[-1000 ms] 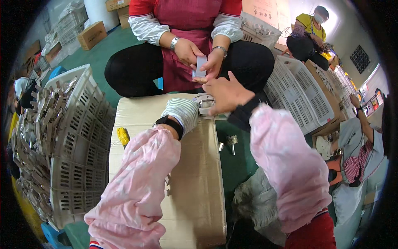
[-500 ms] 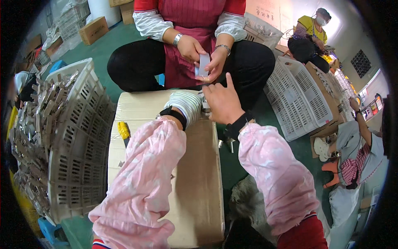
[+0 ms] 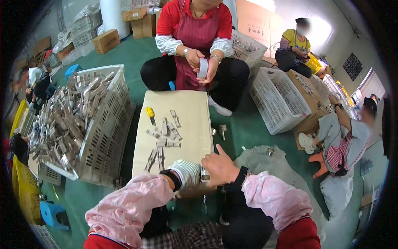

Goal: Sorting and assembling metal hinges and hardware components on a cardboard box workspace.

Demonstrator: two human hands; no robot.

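Note:
At the near edge of a cream-coloured box (image 3: 188,110), my left hand (image 3: 185,173), in a striped glove, is closed around a small shiny metal piece (image 3: 203,174). My bare right hand (image 3: 222,167) grips the same piece from the other side, its index finger pointing up and free. Much of the piece is hidden by my fingers. Beyond my hands, several loose metal hinge-like pieces (image 3: 166,128) lie scattered on the box. Beside them rests a tool with a yellow handle (image 3: 149,112), apparently a screwdriver.
To the left a white crate (image 3: 99,137) is heaped with metal pieces. Across the box a seated person in a red apron holds a grey strip (image 3: 203,68). A white crate (image 3: 275,106) stands on the right, near a plastic sack (image 3: 269,166). Metal bits (image 3: 223,132) lie on the floor.
The view has pulled back and lifted, so my hands appear lower and the hinge-like pieces on the box show. Both hands still hold the metal piece together.

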